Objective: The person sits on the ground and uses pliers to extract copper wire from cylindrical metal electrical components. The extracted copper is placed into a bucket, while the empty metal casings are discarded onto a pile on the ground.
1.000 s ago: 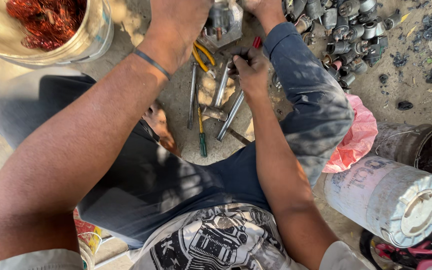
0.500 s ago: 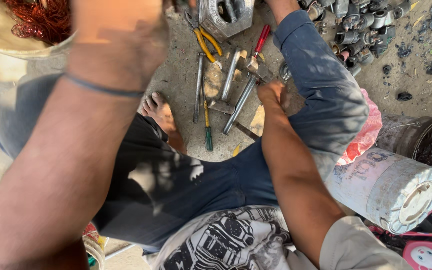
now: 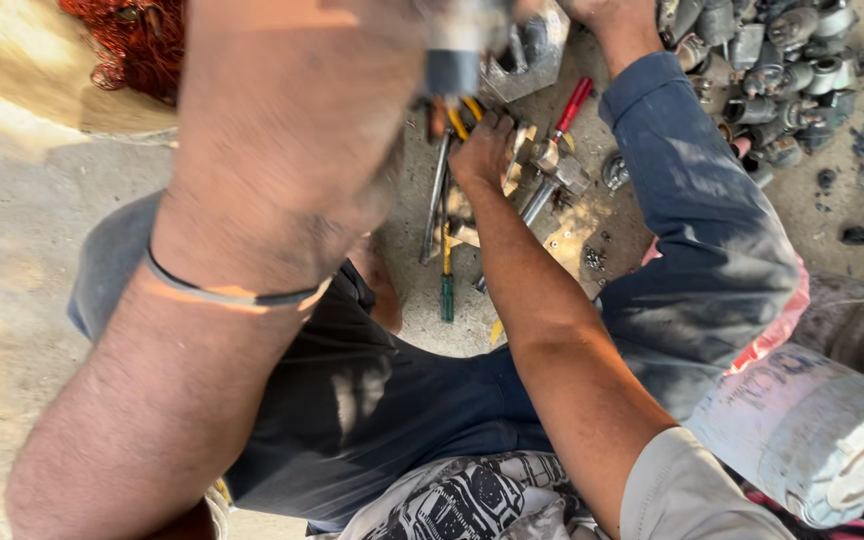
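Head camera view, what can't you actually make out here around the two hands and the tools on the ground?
- Left hand: close to the lens and blurred; what it holds at the top edge is unclear.
- Right hand: rests on the tools, but its fingers hide what it grips.
- Metal housing: cut off by the top edge and partly behind the left hand.
- Grey metal parts: too small and jumbled to identify.
- Red wire bundle: cut off by the top edge.

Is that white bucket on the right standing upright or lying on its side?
On its side. The white bucket lies tipped beside the person's leg, its round end facing sideways toward the lower right instead of up.
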